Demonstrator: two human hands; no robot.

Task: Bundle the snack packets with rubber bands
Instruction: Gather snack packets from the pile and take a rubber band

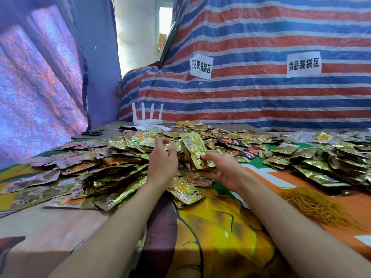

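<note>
A small stack of gold packets (195,151) is held tilted in the right hand (222,170). It is gripped at its lower end, with the thumb laid across the front and the fingers curled beneath. The fingertips are hidden behind the stack, and the number of packets in it cannot be told. The left hand (162,158) is raised over the heap of snack packets (112,163), its fingers spread and slightly bent, with nothing held. Whether the fingertips touch the packets beneath cannot be made out.

The heap is spread across the printed cloth (216,223) from the left edge to the middle, and its left part is blurred. A second heap (341,157), darker gold, is seen on the right and is cut off by the frame edge. The rubber bands (315,205) are piled loosely on the cloth to the right of the right forearm, well apart from both hands.

At the far end a white router (147,119) with four aerials is stood just behind the heap. Scissors (93,133) are laid to its left, dim and hard to make out. Two paper signs (200,66) are fixed to the striped tarpaulin (261,97) behind.
</note>
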